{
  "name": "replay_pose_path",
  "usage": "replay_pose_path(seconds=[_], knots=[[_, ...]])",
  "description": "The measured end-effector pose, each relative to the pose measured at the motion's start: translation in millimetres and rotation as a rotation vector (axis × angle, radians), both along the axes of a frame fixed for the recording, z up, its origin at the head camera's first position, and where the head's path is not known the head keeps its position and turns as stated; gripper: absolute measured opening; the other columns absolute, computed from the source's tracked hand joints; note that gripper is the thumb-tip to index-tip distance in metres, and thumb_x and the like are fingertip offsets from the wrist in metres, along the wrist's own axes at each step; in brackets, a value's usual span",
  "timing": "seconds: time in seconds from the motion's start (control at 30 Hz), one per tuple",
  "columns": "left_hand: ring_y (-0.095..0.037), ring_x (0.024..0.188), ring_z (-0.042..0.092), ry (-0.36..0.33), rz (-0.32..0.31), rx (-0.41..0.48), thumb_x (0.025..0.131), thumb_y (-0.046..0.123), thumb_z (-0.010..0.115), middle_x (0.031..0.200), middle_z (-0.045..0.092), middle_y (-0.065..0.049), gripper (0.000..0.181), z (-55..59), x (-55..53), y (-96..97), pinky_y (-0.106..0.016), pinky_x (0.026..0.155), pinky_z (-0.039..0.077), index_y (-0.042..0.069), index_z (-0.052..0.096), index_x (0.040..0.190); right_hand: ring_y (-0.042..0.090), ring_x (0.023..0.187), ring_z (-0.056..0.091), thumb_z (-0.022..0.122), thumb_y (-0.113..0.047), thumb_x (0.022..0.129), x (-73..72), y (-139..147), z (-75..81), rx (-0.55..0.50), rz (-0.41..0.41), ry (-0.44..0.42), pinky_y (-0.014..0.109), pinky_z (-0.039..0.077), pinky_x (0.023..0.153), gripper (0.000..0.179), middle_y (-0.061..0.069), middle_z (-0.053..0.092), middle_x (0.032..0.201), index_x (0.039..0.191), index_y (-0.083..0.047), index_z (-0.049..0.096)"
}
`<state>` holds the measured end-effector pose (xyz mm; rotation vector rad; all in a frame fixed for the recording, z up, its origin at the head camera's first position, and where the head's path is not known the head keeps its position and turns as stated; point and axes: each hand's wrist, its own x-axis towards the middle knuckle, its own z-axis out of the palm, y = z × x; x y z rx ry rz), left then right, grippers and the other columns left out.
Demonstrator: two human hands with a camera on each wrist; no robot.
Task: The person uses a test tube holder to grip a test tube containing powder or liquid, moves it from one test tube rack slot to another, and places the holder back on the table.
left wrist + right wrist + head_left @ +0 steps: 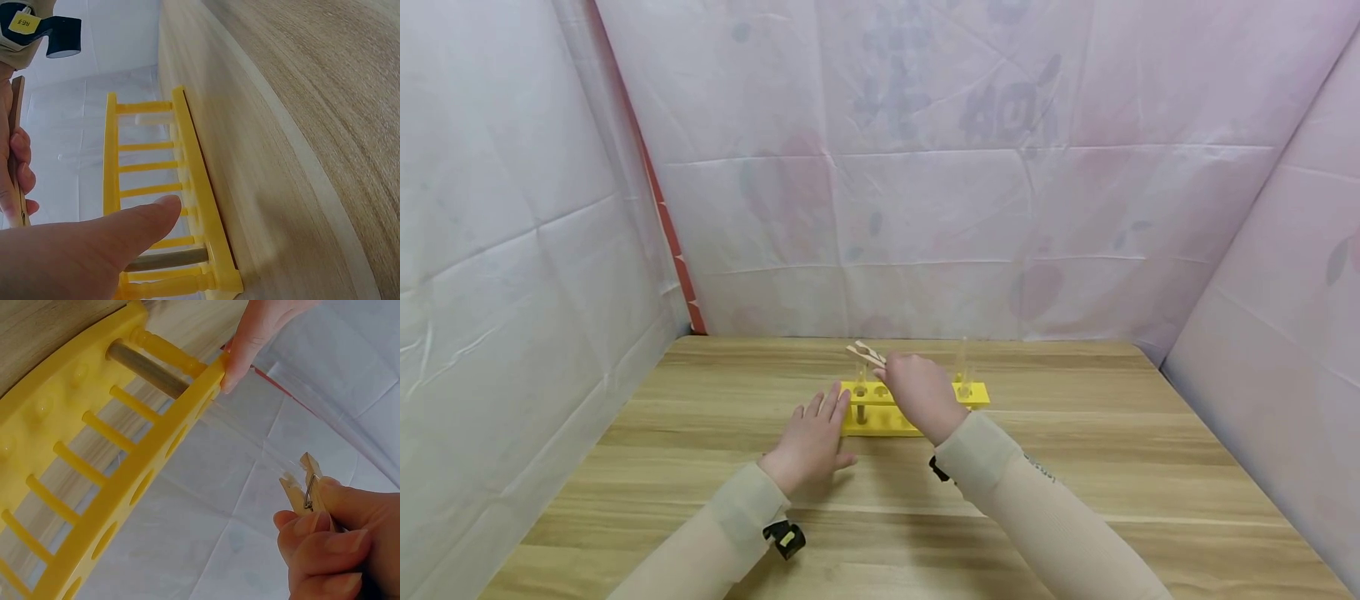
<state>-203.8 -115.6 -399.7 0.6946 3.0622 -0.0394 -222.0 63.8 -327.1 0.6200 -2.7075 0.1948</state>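
Note:
A yellow test tube rack [880,431] stands upright on the table. In its leftmost hole is a glass test tube [250,436] with brown contents [150,370] in its lower part. My left hand [808,437] lies at the rack's left end, fingers extended and fingertips on the top bar. With curled fingers and thumb, my right hand [925,396] grips a wooden test tube holder [317,495] that has a metal spring. Its parted wooden tips are right at the tube's mouth in the right wrist view.
Clear glass tubes [963,362] stand at the rack's right end. The wood-grain table [1075,517] is bordered by pale patterned sheets [925,217] at the back and sides. A red strip [662,217] runs down the back left corner.

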Motion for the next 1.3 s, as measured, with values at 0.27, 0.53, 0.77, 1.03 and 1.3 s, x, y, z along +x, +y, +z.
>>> replay_pose_path(seconds=[0.27, 0.53, 0.77, 1.03, 1.3], knots=[[-0.04, 0.134, 0.026, -0.014, 0.005, -0.004, 0.084, 0.057, 0.057, 0.153, 0.012, -0.017, 0.093, 0.5, 1.1, 0.2, -0.055, 0.102, 0.031, 0.003, 0.017, 0.148, 0.013, 0.042, 0.049, 0.057, -0.03, 0.093, 1.2, 0.7, 1.2, -0.029, -0.004, -0.036, 0.027, 0.047, 0.04, 0.031, 0.001, 0.051, 0.055, 0.076, -0.004, 0.058], [-0.04, 0.133, 0.027, -0.01, 0.01, 0.005, 0.083, 0.056, 0.059, 0.153, 0.013, -0.017, 0.094, -0.3, 1.6, 0.4, -0.055, 0.102, 0.031, 0.003, 0.017, 0.148, 0.011, 0.041, 0.048, 0.056, -0.031, 0.093, 2.4, 0.2, 1.8, -0.006, -0.002, -0.052, 0.025, 0.046, 0.04, 0.031, 0.0, 0.052, 0.055, 0.077, -0.004, 0.059], [-0.04, 0.133, 0.027, -0.012, 0.01, 0.003, 0.083, 0.056, 0.059, 0.153, 0.013, -0.017, 0.094, -0.4, 1.5, 0.5, -0.055, 0.101, 0.031, 0.002, 0.017, 0.148, 0.009, 0.041, 0.047, 0.057, -0.03, 0.092, 5.6, 2.5, 0.5, -0.014, 0.031, -0.035, 0.022, 0.046, 0.04, 0.029, 0.0, 0.054, 0.057, 0.079, -0.004, 0.062], [-0.04, 0.133, 0.028, -0.009, 0.004, -0.015, 0.084, 0.056, 0.057, 0.153, 0.013, -0.017, 0.093, 0.2, 1.6, 1.6, -0.055, 0.101, 0.032, 0.002, 0.017, 0.148, 0.007, 0.039, 0.04, 0.059, -0.029, 0.091, 8.8, 7.0, -4.9, -0.009, 0.056, -0.01, 0.019, 0.039, 0.037, 0.027, -0.002, 0.047, 0.054, 0.079, -0.005, 0.06], [-0.039, 0.133, 0.028, -0.003, 0.007, -0.015, 0.083, 0.056, 0.058, 0.153, 0.013, -0.017, 0.094, -0.3, 1.1, 1.8, -0.055, 0.101, 0.032, 0.002, 0.017, 0.148, 0.007, 0.039, 0.04, 0.06, -0.028, 0.091, 8.8, 9.4, -8.6, 0.008, 0.061, 0.024, 0.02, 0.04, 0.036, 0.027, -0.002, 0.045, 0.053, 0.075, -0.006, 0.058]])
